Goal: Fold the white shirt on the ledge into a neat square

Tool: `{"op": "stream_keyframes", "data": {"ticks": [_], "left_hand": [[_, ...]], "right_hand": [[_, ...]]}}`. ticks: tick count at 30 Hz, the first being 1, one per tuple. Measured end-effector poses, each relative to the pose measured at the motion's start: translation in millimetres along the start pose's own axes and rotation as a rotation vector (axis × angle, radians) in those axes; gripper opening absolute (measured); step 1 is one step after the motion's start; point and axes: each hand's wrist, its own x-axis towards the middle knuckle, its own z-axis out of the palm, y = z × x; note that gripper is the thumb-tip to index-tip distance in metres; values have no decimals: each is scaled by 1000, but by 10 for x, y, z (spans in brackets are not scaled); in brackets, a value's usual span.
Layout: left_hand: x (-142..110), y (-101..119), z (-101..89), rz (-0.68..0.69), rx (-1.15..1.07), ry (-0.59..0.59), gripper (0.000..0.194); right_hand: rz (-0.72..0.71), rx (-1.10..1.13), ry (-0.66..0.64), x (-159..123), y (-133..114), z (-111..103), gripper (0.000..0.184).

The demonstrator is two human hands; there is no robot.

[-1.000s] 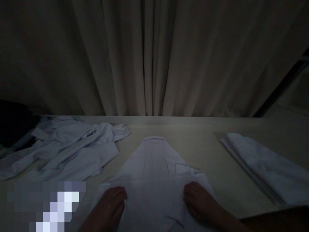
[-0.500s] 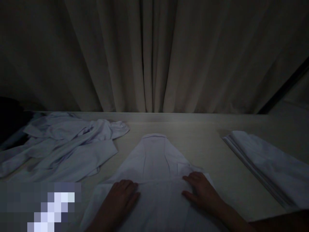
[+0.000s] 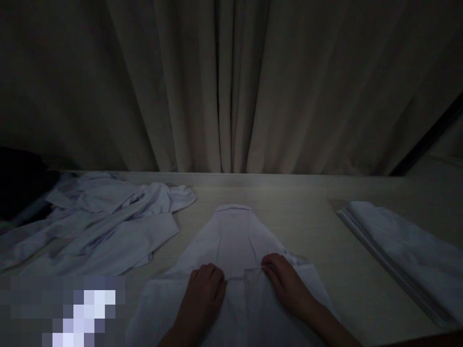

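Note:
A white collared shirt (image 3: 233, 238) lies in front of me, its collar at the far end and two curved seams running down it. Part of it is turned up into a crosswise fold. My left hand (image 3: 205, 294) is at the fold's edge with its fingers curled down onto the cloth; the fingertips are partly hidden. At the right, my right hand (image 3: 285, 282) pinches the same edge between thumb and fingers. Between the two hands, the cloth layer near the right hand is bunched into a small overlap.
Crumpled white garments (image 3: 119, 217) lie to the left, beside a dark object (image 3: 21, 183). A stack of folded white cloth (image 3: 405, 246) is on the right. Long curtains (image 3: 231, 86) hang behind the pale surface (image 3: 300, 207). The lower left corner is pixelated.
My hands have come closer together along the fold, and their spread fingers have closed on the cloth. The edge between them has shifted and bunched. The view has tilted slightly.

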Motion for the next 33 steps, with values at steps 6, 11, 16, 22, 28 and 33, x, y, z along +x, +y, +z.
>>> {"op": "stream_keyframes", "data": {"ticks": [6, 11, 16, 22, 28, 33], "left_hand": [[54, -4, 0, -54, 45, 35, 24], [137, 114, 44, -16, -284, -4, 34], [357, 329, 136, -15, -552, -127, 36], [442, 334, 64, -68, -429, -120, 20], [453, 250, 53, -69, -156, -15, 27], [114, 58, -92, 14, 11, -26, 36]], "right_hand": [[-52, -378, -126, 134, 187, 212, 23], [-10, -231, -26, 27, 262, 135, 24], [-42, -158, 31, 17, 198, 61, 27], [15, -246, 123, -27, 444, -80, 37], [116, -595, 102, -252, 830, -235, 31], [156, -663, 154, -385, 925, -303, 31]]}}
